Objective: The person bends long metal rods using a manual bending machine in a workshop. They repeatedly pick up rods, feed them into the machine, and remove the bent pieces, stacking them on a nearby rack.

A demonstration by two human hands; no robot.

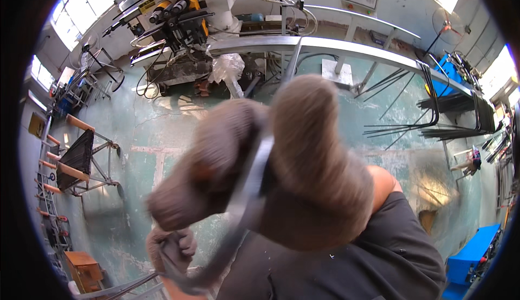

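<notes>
**Holding a bent metal bar (253, 176) in your gloved right hand (319, 183)**

Your bar runs from the middle of the view down to seven o'clock, then bends away to the left. It looks like grey metal, so I think it is hard and stiff and will not break easily. It may feel heavy at the far ends and try to swing or roll. The smooth sides could slip a bit, though your brown glove (303, 216) should help. A good place to grab is the straight part, with your other hand near the bend so it cannot twist.

Your right hand is big and near the camera. Its fingers curl around the bar on one side, with the thumb on the other. Your left hand (169, 250) is at seven o'clock, beside the bend. Its fingers look bent in, but I cannot tell how far they close, or if they have the bar.

Your right hand hides the bar's middle. The bar and that hand are blurry, so the bar's edges are hard to see. I cannot tell where its top end stops toward twelve o'clock. The bottom edge cuts off your left forearm (181, 292).
</notes>
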